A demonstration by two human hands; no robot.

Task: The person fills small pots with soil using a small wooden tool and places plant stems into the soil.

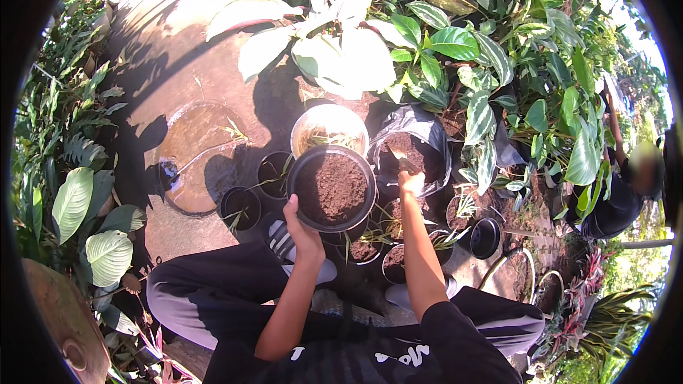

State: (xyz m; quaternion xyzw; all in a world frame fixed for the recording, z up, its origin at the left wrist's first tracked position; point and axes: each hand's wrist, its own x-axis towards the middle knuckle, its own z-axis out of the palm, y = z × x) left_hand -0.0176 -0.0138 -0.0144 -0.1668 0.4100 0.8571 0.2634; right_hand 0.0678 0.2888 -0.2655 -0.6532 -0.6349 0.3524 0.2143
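A round black plant pot filled with brown soil is tilted slightly toward me. My left hand grips its lower left rim, thumb up along the side. To the right stands a dark plastic bag, opened wide, with loose soil inside. My right hand reaches over the bag's near edge, fingers closed around what looks like a small hand trowel against the soil. Behind the pot, partly covered by it, is a white tub holding some cut green leaves.
Several small black pots with slim seedlings stand before my crossed legs. An unplanted black pot is at right, near a hose. A round water-filled basin lies left. Leafy plants border both sides; another person is at far right.
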